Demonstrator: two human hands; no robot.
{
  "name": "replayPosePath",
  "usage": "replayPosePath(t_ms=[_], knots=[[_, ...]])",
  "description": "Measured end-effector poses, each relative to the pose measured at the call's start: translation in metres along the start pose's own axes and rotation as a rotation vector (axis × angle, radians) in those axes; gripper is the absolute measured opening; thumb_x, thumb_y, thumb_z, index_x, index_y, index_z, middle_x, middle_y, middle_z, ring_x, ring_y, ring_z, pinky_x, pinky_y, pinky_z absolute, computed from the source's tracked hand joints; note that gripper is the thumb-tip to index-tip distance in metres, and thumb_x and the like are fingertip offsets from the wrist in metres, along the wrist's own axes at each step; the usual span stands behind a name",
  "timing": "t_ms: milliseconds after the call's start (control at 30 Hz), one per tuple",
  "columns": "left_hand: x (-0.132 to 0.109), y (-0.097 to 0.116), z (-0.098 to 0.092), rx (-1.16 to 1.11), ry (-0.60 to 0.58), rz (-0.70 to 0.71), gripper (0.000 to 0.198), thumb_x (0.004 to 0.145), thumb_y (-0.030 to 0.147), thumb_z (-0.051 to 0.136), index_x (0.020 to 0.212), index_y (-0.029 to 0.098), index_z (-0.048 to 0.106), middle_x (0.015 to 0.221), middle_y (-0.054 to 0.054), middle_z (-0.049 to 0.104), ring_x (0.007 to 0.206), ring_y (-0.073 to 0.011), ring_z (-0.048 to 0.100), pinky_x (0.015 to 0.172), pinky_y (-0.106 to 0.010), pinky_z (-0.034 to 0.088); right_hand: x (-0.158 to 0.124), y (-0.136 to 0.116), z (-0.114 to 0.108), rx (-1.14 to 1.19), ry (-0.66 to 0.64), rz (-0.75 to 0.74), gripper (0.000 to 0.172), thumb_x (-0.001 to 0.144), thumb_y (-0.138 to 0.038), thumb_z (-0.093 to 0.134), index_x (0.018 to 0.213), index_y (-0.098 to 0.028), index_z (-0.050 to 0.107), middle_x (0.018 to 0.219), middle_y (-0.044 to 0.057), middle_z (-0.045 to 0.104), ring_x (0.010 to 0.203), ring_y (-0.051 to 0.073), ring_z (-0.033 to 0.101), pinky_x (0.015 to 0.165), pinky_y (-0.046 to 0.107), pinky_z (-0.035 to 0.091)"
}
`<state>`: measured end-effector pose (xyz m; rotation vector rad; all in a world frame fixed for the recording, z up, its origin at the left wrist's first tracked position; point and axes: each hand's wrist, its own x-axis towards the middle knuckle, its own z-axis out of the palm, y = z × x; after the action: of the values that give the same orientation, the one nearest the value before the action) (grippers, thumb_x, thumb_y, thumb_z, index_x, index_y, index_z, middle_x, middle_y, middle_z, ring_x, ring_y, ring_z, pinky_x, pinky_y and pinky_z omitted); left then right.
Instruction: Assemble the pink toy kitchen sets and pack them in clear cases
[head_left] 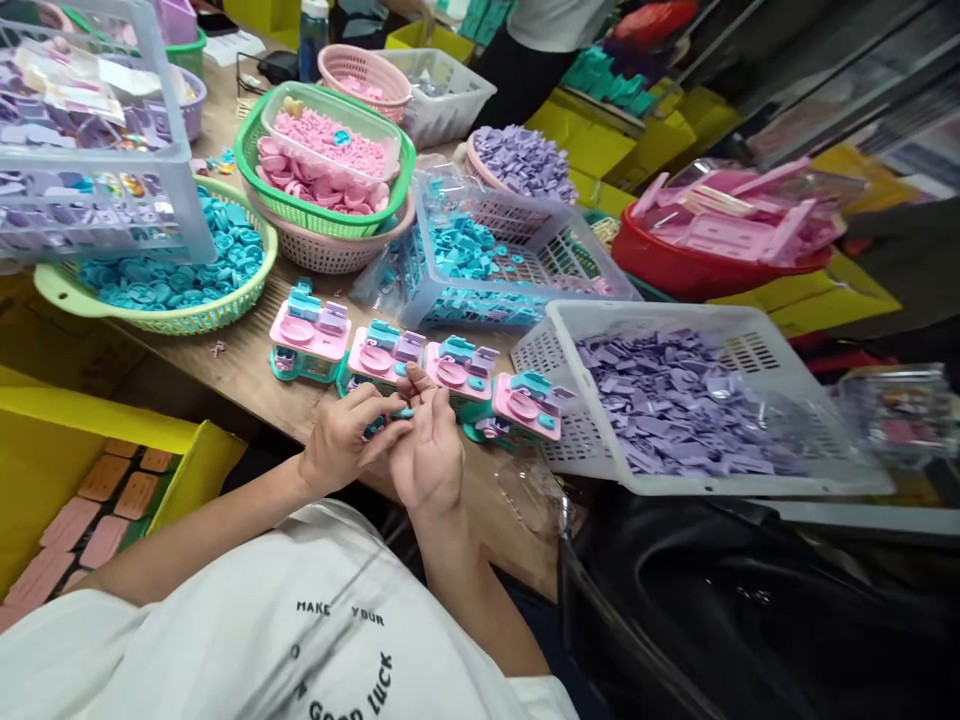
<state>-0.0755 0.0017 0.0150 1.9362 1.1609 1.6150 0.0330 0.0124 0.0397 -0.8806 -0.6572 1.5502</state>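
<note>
My left hand (346, 437) and my right hand (429, 445) meet at the table's front edge, fingers pinched together around a small teal piece (403, 411). Right behind them stands a row of several pink-and-teal toy units (310, 337), side by side on the wooden table (247, 370). The second unit (385, 353) and the third unit (459, 372) are partly hidden by my fingers. A white crate of purple pieces (675, 400) lies tilted at my right.
A green basket of teal pieces (161, 285) sits at left under a grey crate (90, 150). Pink parts fill a tub in a green basket (326, 160). A blue crate of teal parts (487, 260), a red bowl (705, 265) and a yellow bin (90, 470) surround the table. Another person stands at the far end.
</note>
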Motion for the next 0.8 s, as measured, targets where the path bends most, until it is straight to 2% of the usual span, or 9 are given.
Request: replayPosePath(t_ms=[100,133,200,300,367,433,533,667,800], knots=[[-0.002,-0.002,-0.013,-0.026,0.072,-0.066,0.015,0.093,0.029,0.064,0.096,0.017,0.072,0.084,-0.006,0.069,0.075,-0.0137,0.065,0.069,-0.024,0.052,0.002,0.008,0.010,-0.170,-0.117,-0.052,0.041,0.096,-0.059,0.046,0.119,-0.029,0.062,0.112,0.002,0.060,0.103,0.015,0.059,0.096,0.033,0.051],[-0.001,-0.003,-0.017,-0.057,0.123,-0.141,0.015,0.092,0.030,0.065,0.093,0.017,0.073,0.083,-0.006,0.069,0.076,-0.0139,0.065,0.070,-0.024,0.052,0.004,0.010,0.013,-0.288,-0.148,-0.119,0.041,0.096,-0.058,0.048,0.124,-0.029,0.059,0.118,0.004,0.059,0.108,0.017,0.058,0.098,0.035,0.051],[0.001,-0.007,-0.023,-0.178,0.242,-0.369,0.020,0.088,0.036,0.069,0.087,0.016,0.072,0.077,-0.003,0.068,0.071,-0.0123,0.062,0.067,-0.023,0.051,0.008,0.014,0.019,-0.596,-0.170,-0.345,0.040,0.095,-0.050,0.055,0.128,-0.028,0.058,0.128,0.008,0.055,0.116,0.020,0.055,0.100,0.038,0.050],[0.006,-0.015,-0.027,-0.467,0.400,-0.751,0.033,0.078,0.046,0.078,0.084,0.015,0.070,0.058,0.004,0.056,0.051,-0.0068,0.050,0.049,-0.017,0.040,0.019,0.021,0.024,-0.972,-0.215,-0.695,0.023,0.094,-0.037,0.061,0.112,-0.023,0.066,0.114,0.011,0.060,0.108,0.022,0.058,0.095,0.039,0.052],[0.009,-0.019,-0.029,-0.608,0.467,-0.898,0.040,0.071,0.050,0.082,0.084,0.015,0.068,0.051,0.007,0.049,0.043,-0.0046,0.042,0.041,-0.016,0.032,0.030,0.026,0.026,-1.081,-0.275,-0.786,0.015,0.096,-0.032,0.059,0.099,-0.023,0.069,0.099,0.009,0.064,0.096,0.021,0.062,0.087,0.037,0.055],[0.011,-0.021,-0.030,-0.672,0.514,-0.955,0.043,0.068,0.051,0.083,0.084,0.014,0.067,0.053,0.007,0.050,0.042,-0.0041,0.043,0.038,-0.015,0.029,0.042,0.031,0.027,-1.149,-0.323,-0.791,0.014,0.097,-0.028,0.057,0.096,-0.023,0.070,0.092,0.007,0.067,0.088,0.020,0.063,0.080,0.034,0.055],[0.013,-0.022,-0.035,-0.746,0.539,-0.976,0.043,0.070,0.049,0.082,0.089,0.013,0.069,0.063,0.006,0.055,0.045,-0.0032,0.046,0.035,-0.014,0.028,0.063,0.033,0.026,-1.259,-0.380,-0.809,0.017,0.097,-0.023,0.053,0.094,-0.022,0.070,0.090,0.006,0.068,0.086,0.020,0.063,0.078,0.033,0.053],[0.015,-0.026,-0.043,-0.857,0.521,-1.004,0.037,0.079,0.045,0.077,0.095,0.012,0.069,0.070,0.004,0.057,0.047,-0.0031,0.050,0.036,-0.014,0.030,0.088,0.031,0.028,-1.424,-0.474,-0.883,0.022,0.099,-0.020,0.048,0.098,-0.020,0.070,0.089,0.009,0.067,0.087,0.022,0.063,0.082,0.035,0.050],[0.018,-0.030,-0.046,-0.851,0.495,-1.011,0.031,0.080,0.041,0.076,0.089,0.012,0.068,0.075,0.002,0.060,0.047,-0.0027,0.050,0.035,-0.014,0.031,0.097,0.030,0.033,-1.485,-0.566,-0.883,0.021,0.098,-0.019,0.049,0.101,-0.019,0.070,0.090,0.009,0.064,0.084,0.022,0.062,0.078,0.033,0.049]])
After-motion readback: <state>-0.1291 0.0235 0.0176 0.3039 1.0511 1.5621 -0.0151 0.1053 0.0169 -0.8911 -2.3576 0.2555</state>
